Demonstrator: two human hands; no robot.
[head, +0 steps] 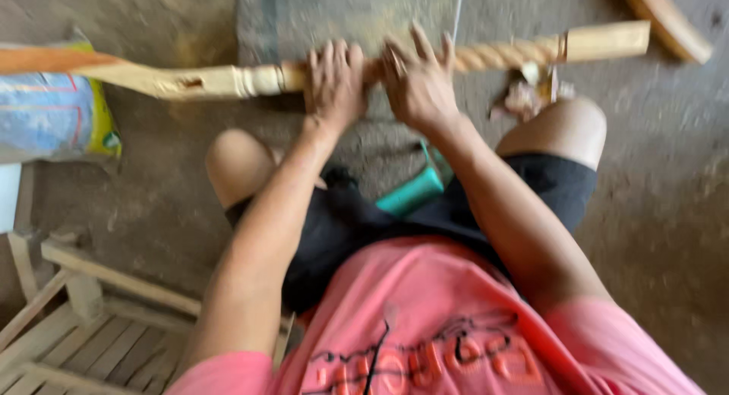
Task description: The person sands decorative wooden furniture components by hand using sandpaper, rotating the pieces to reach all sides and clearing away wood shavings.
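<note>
A long pale carved wooden post [228,80] lies crosswise in front of my knees, with a rope-like twisted section [501,55] toward its right end. My left hand [334,83] wraps over the post near its middle. My right hand [418,80] rests on it just beside, fingers spread upward over the twisted part. The frame is blurred, so the exact grip of the fingers is unclear. I sit low, in black shorts and a pink shirt.
A teal block [410,191] shows between my legs. A filled printed sack [53,110] lies at the left. Wooden slatted furniture [83,334] stands at the lower left. A curved wooden piece [668,19] lies at the top right on the dusty floor, with wood scraps [528,95] nearby.
</note>
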